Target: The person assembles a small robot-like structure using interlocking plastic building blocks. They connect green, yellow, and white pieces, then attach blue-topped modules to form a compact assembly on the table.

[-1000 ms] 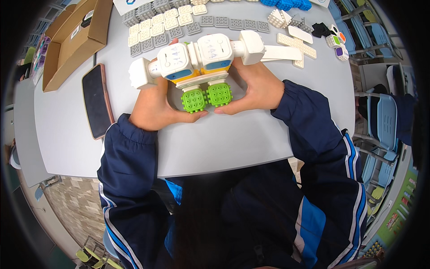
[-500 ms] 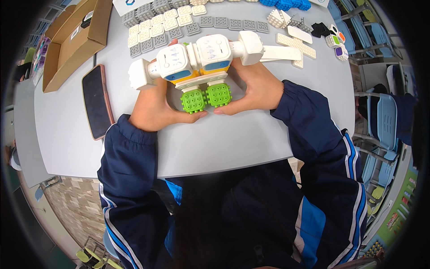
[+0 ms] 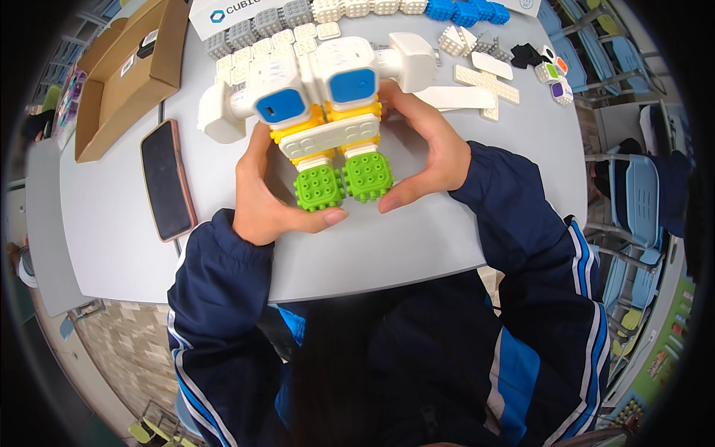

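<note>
A toy robot built of blocks (image 3: 333,139) is between my two hands above the near part of the table. Two large white cubes with blue panels form its top, with yellow pieces and a white studded plate below and two green studded cubes at the bottom. White rounded blocks stick out at both sides. My left hand (image 3: 262,208) curves round its left side, thumb by the left green cube. Round the opposite side curls my right hand (image 3: 441,153), thumb by the right green cube. The fingers are mostly hidden behind the robot.
A phone (image 3: 168,180) lies at the left, beside an open cardboard box (image 3: 138,82). Grey, white and blue blocks (image 3: 465,13) line the table's far side. White flat pieces (image 3: 488,83) and small cubes with coloured faces (image 3: 561,92) sit at the right.
The toy robot has tipped so more of its blue panels and white plate shows, and its green cubes sit slightly nearer me. Both hands moved with it, the left one nearer me.
</note>
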### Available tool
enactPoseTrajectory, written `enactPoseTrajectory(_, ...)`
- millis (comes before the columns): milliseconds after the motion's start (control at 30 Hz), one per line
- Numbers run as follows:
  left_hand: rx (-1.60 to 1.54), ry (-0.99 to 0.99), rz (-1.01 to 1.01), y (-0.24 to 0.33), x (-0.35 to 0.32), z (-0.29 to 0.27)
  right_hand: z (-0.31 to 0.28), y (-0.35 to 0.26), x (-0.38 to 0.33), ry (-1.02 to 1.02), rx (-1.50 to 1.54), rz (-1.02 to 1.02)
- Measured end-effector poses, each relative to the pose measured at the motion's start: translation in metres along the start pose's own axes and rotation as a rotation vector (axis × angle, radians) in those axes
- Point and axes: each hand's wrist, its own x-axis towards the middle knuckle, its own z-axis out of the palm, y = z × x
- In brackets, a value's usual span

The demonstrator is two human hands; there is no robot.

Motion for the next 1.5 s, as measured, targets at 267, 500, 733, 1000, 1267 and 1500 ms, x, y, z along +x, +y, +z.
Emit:
enactPoseTrajectory(267, -0.603, 0.032, -0.278, 0.004, -0.014, -0.003, -0.003, -0.006, 0.003, 0.122, -0.213, -0.286)
enactPoseTrajectory(500, -0.697, -0.097, -0.227, -0.01, -0.013, -0.004, -0.002, -0.007, 0.004, 0.163, -0.089, -0.208)
enactPoseTrajectory(733, -0.544, -0.164, -0.23, 0.0, -0.017, -0.003, -0.002, -0.007, 0.001, 0.065, -0.079, -0.262)
enactPoseTrajectory(1000, -0.522, -0.241, -0.232, 0.004, -0.015, -0.001, -0.001, -0.008, -0.007, -0.011, -0.08, -0.242)
enactPoseTrajectory(1267, -0.561, -0.261, -0.272, 0.003, -0.009, -0.002, -0.002, -0.009, -0.008, 0.031, -0.045, -0.159)
enactPoseTrajectory(1500, -0.343, -0.072, -0.001, 0.0, -0.008, -0.001, 0.001, -0.005, -0.002, 0.132, -0.226, -0.19)
